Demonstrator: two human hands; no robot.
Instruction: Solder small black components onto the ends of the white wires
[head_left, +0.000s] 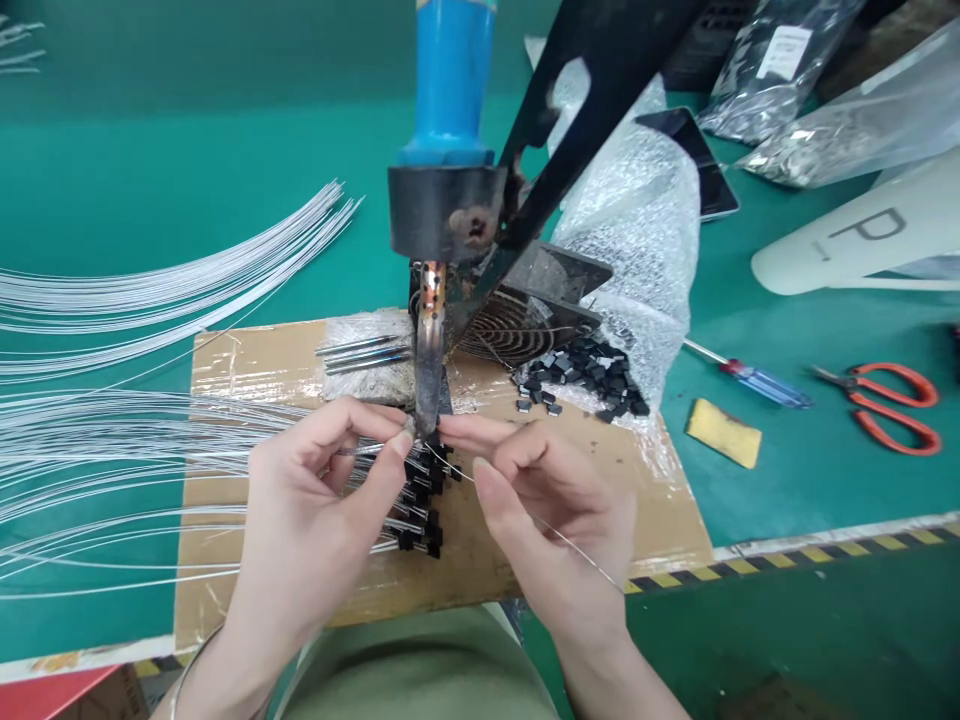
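A soldering iron (430, 350) with a blue handle is clamped upright, its tip pointing down between my hands. My left hand (330, 490) pinches a thin white wire just left of the tip; the wire's end is hidden by the fingers. In my right hand (551, 500) a strand of solder wire (574, 548) runs across the palm and up to the tip. The right index finger reaches a small dark part beside the tip, partly hidden. Below the tip, several black connectors (431, 530) with white wires attached lie in a row on cardboard.
Bundles of white wires (150, 275) spread to the left. Loose black connectors (581, 375) are piled on bubble wrap (637, 230). A metal stand arm (577, 120) crosses above. A yellow sponge (724, 432), a screwdriver (765, 385) and red-handled scissors (892, 400) lie right of the cardboard (645, 510).
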